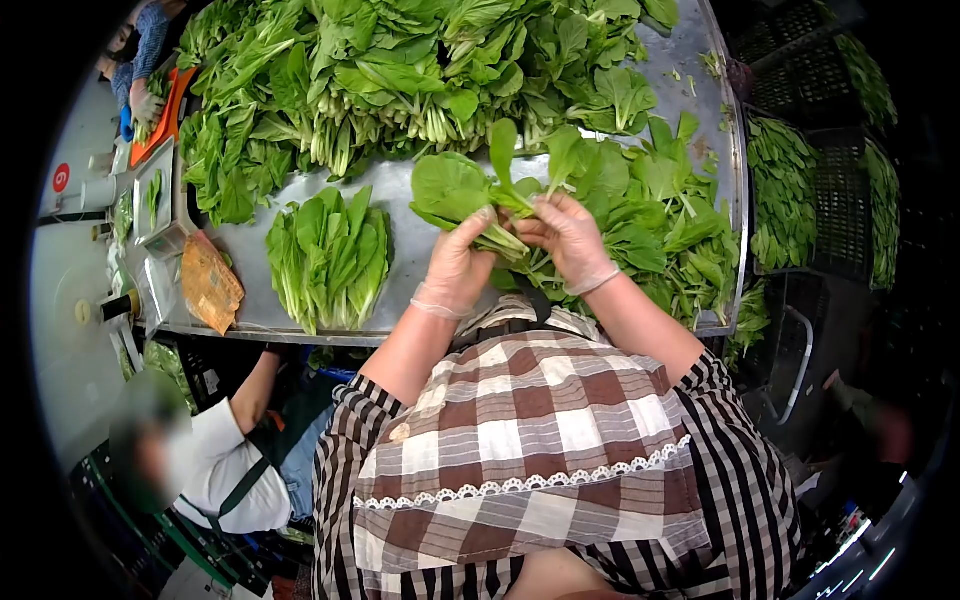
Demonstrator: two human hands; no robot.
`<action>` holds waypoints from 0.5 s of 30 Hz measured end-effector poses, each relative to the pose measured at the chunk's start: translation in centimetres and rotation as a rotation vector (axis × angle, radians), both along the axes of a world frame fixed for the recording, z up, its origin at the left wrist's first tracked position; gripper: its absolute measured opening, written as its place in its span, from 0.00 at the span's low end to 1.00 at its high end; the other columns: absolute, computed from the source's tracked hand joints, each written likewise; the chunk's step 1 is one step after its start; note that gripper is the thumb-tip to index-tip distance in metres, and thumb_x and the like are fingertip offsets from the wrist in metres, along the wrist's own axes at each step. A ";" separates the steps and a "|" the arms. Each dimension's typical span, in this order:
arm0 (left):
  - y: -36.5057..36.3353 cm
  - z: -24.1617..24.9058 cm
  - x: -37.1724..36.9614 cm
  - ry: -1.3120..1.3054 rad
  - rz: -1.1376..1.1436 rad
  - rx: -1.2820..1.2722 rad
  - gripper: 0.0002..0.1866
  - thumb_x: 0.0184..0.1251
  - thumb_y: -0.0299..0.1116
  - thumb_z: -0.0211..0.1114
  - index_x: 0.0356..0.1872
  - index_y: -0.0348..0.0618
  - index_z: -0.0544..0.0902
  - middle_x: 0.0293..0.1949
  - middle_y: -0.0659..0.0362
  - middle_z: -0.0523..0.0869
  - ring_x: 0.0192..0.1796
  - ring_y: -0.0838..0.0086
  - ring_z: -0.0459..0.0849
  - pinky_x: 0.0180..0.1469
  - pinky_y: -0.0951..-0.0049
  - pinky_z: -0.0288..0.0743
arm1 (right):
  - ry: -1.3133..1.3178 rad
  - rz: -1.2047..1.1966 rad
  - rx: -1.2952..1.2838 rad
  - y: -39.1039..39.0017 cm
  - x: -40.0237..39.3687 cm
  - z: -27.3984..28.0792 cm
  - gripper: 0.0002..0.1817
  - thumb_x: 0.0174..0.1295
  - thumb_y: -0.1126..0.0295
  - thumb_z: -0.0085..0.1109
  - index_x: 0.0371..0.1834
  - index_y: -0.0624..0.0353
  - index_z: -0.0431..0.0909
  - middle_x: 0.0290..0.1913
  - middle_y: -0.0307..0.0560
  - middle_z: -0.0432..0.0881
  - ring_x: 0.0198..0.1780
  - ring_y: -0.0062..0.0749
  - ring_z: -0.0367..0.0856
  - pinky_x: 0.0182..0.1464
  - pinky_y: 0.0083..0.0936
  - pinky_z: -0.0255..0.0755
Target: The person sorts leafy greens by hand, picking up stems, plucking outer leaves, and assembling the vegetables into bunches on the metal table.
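My left hand (pixel 462 262), in a clear glove, is closed round the stems of a small bunch of leafy greens (pixel 449 190) over the table's front part. Close to its right, my right hand (pixel 570 237), gloved too, pinches a leafy green stalk (pixel 505 165) at the bunch's side. A large heap of greens (pixel 400 75) covers the back of the metal table (pixel 418 318). Loose greens (pixel 650 215) spread beside and behind my right hand. To the left of my hands lies a neat pile of greens (pixel 330 257), stems toward me.
At the left edge are a scale (pixel 163 215), a brown cardboard piece (pixel 210 283) and an orange tray (pixel 165 118) near another person's gloved hand (pixel 146 104). Another person in white (pixel 225 455) is at lower left. Black crates (pixel 838 205) of greens stand right.
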State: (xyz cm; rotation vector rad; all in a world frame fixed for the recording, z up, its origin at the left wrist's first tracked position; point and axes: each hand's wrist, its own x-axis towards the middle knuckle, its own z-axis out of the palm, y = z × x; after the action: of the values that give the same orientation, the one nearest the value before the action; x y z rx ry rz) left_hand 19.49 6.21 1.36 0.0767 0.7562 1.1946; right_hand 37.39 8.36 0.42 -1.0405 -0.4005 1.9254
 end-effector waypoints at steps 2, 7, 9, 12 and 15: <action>0.0 0.3 -0.4 -0.025 0.074 -0.026 0.24 0.70 0.29 0.64 0.64 0.35 0.69 0.60 0.51 0.79 0.63 0.61 0.77 0.70 0.57 0.69 | 0.007 0.027 -0.026 -0.3 -0.2 -0.6 0.10 0.71 0.67 0.58 0.49 0.60 0.76 0.41 0.45 0.86 0.40 0.28 0.88 0.45 0.27 0.84; 0.4 0.0 -1.8 -0.056 0.211 -0.062 0.25 0.71 0.29 0.61 0.65 0.35 0.67 0.60 0.49 0.78 0.63 0.60 0.78 0.70 0.54 0.68 | 0.125 -0.027 -0.067 -0.3 0.1 -1.2 0.09 0.71 0.66 0.59 0.47 0.59 0.74 0.39 0.48 0.86 0.37 0.29 0.88 0.43 0.27 0.84; 0.3 -0.2 -1.7 -0.064 0.226 -0.105 0.25 0.71 0.29 0.61 0.65 0.35 0.67 0.61 0.48 0.78 0.63 0.60 0.78 0.70 0.55 0.69 | 0.145 -0.050 -0.074 -0.3 0.1 -1.4 0.09 0.71 0.66 0.59 0.47 0.59 0.74 0.40 0.48 0.86 0.38 0.30 0.88 0.43 0.27 0.84; -0.1 -0.8 -1.3 -0.117 0.209 -0.155 0.24 0.71 0.30 0.62 0.64 0.34 0.68 0.60 0.49 0.78 0.62 0.62 0.78 0.69 0.56 0.69 | 0.188 -0.102 -0.079 -0.4 -0.3 -1.0 0.10 0.71 0.66 0.59 0.47 0.59 0.73 0.41 0.49 0.86 0.38 0.30 0.87 0.44 0.27 0.84; -0.2 -1.4 -1.1 -0.146 0.140 -0.152 0.24 0.71 0.31 0.63 0.64 0.35 0.69 0.59 0.52 0.80 0.58 0.64 0.80 0.67 0.59 0.70 | 0.216 -0.150 -0.073 -0.3 -0.8 -0.1 0.10 0.72 0.66 0.58 0.48 0.59 0.73 0.42 0.48 0.86 0.39 0.29 0.87 0.45 0.28 0.84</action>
State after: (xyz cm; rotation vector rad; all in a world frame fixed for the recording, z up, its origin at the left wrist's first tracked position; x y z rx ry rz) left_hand 18.44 6.04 -0.04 -0.1905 0.7303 1.2560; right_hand 36.61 8.11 0.36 -0.8711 -0.1271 1.9043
